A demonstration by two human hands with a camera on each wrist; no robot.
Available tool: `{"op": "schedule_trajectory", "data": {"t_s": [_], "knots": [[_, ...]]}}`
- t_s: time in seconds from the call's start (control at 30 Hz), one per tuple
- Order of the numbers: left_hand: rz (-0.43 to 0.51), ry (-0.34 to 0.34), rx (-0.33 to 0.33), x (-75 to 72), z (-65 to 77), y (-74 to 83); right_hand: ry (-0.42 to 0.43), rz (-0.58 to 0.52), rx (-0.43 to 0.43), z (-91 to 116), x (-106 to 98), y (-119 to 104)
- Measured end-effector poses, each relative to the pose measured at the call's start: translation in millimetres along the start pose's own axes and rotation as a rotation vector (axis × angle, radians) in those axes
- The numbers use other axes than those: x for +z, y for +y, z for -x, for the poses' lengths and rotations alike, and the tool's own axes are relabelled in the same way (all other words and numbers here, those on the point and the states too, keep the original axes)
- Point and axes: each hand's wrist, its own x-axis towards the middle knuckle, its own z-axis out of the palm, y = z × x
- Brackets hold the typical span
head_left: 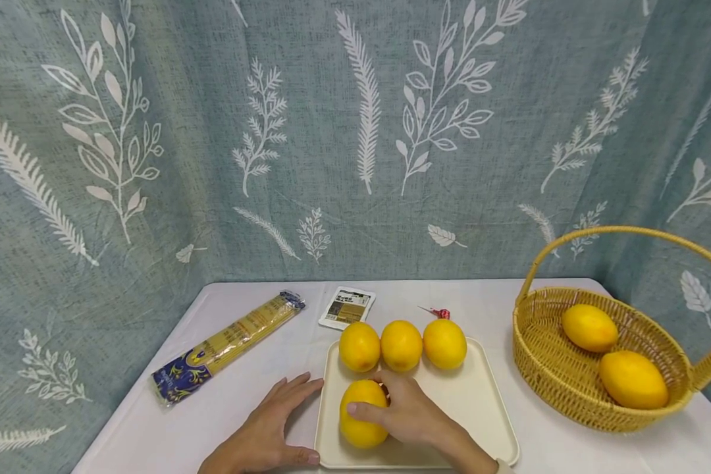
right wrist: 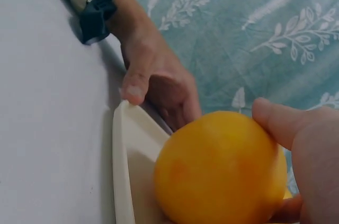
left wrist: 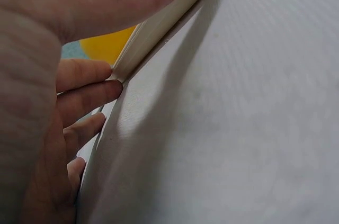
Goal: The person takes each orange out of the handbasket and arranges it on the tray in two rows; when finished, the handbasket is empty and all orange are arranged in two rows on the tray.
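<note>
My right hand (head_left: 411, 408) grips a large yellow lemon (head_left: 363, 431) over the front left part of a cream rectangular tray (head_left: 474, 421), thumb across its near side. The right wrist view shows that lemon (right wrist: 217, 168) close up, with the thumb on its upper side. Three more lemons stand in a row at the back of the tray, the left one (head_left: 359, 347) just behind the held one. My left hand (head_left: 272, 424) lies at the tray's left edge, thumb and fingers spread and extended, fingertips at the rim (left wrist: 153, 38) in the left wrist view.
To the right stands a woven basket (head_left: 545, 375) with a tall handle and two lemons inside. A packet of spaghetti (head_left: 231, 345) lies at the left. Behind the tray are a small printed sachet (head_left: 347, 308) and a red-wrapped lollipop (head_left: 441, 313). A patterned curtain (head_left: 332, 145) hangs beyond the table.
</note>
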Motion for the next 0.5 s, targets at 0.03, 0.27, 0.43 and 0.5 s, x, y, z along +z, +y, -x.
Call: {"op": "schedule_trajectory", "data": {"t_s": [0.03,0.27,0.43,0.5], "knots": [[-0.005,0.001,-0.002,-0.3,-0.3,0.5,-0.008,0.004,0.004,0.5,0.5,-0.7],[-0.001,0.010,-0.010,0.4,-1.3,1.2,-0.038,0.045,0.003,3.5,2.6,-4.0],[-0.004,0.016,0.001,1.4,-1.2,0.5,-0.041,0.061,-0.016,4.7,3.8,-4.8],[-0.007,0.016,0.008,1.2,-1.2,1.0,-0.042,0.078,-0.016,5.3,3.7,-5.2]]}}
